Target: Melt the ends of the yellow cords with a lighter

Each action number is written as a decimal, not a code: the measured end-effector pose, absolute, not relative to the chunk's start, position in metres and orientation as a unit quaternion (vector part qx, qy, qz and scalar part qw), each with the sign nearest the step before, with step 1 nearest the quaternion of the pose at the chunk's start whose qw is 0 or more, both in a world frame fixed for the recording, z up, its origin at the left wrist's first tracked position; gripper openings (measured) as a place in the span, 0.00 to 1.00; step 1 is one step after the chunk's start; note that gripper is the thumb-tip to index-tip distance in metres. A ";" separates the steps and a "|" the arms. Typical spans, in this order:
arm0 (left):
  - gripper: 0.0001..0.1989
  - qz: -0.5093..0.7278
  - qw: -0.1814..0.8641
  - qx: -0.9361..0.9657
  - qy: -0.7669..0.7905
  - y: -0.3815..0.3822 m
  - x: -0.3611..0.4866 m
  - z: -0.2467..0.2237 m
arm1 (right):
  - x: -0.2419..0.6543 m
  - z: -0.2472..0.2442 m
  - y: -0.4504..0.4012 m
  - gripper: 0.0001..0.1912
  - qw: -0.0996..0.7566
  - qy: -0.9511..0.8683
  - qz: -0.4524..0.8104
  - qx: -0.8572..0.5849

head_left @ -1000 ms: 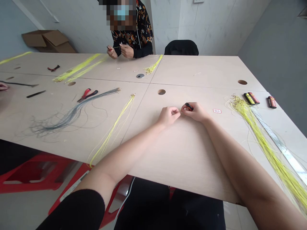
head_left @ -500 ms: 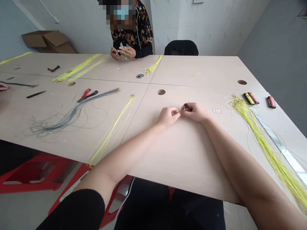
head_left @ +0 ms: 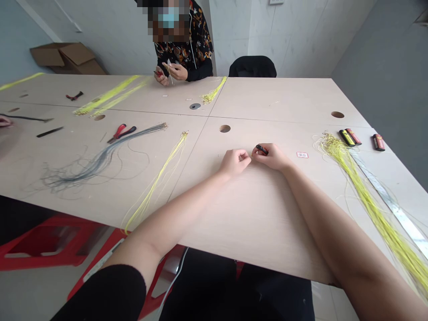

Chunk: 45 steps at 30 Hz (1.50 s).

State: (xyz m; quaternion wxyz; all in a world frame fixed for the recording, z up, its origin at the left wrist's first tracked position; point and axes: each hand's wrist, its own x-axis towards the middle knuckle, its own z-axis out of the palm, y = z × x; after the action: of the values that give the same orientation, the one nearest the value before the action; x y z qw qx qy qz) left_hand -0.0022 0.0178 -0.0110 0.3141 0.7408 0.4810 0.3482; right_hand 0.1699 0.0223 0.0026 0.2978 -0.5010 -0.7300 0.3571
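Note:
My left hand (head_left: 235,161) is closed in a pinch low over the table; whatever lies between its fingertips is too small to make out. Almost touching it, my right hand (head_left: 271,157) is wrapped round a small black tool (head_left: 262,149). Only the tool's dark end sticks out above the fingers, so its kind is hidden. Just right of that hand a small white label with a red border (head_left: 302,155) lies flat. To the left, a thin bundle of yellow wires (head_left: 161,174) runs towards the table's front edge.
A thick bundle of yellow wires (head_left: 371,205) lies at right beside a metal ruler (head_left: 391,203) and several battery-like cylinders (head_left: 378,142). Grey wires (head_left: 100,162) and red-and-black pliers (head_left: 121,133) are at left. Across the table (head_left: 261,223) a co-worker's hands (head_left: 170,72) hold a thin wire and a red tool.
My hands have hardly moved. The co-worker opposite has shifted both hands slightly, and their red tool shows more clearly.

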 end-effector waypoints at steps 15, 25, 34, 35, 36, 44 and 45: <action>0.07 0.361 0.319 0.731 0.483 0.018 -0.003 -0.011 | 0.171 0.000 0.024 0.07 0.311 -0.725 0.356 -0.501; 0.08 0.362 0.330 0.722 0.488 0.016 -0.003 -0.008 | 0.171 0.001 0.021 0.09 0.317 -0.704 0.386 -0.505; 0.08 0.358 0.327 0.734 0.476 0.017 -0.003 -0.011 | 0.170 0.001 0.022 0.09 0.315 -0.714 0.380 -0.497; 0.08 0.358 0.326 0.735 0.475 0.017 -0.003 -0.011 | 0.170 0.001 0.022 0.09 0.314 -0.716 0.377 -0.497; 0.08 0.357 0.325 0.736 0.474 0.017 -0.003 -0.011 | 0.170 0.001 0.022 0.08 0.313 -0.718 0.375 -0.495; 0.07 0.356 0.320 0.740 0.473 0.018 -0.002 -0.012 | 0.170 0.002 0.022 0.07 0.317 -0.732 0.365 -0.481; 0.07 0.357 0.319 0.740 0.472 0.018 -0.002 -0.012 | 0.170 0.001 0.022 0.07 0.317 -0.733 0.363 -0.480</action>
State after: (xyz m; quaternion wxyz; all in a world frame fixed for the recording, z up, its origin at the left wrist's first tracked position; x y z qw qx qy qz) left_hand -0.0017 0.0184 -0.0119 0.3190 0.7404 0.4720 0.3567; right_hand 0.1695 0.0225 0.0013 0.3173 -0.4795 -0.7330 0.3634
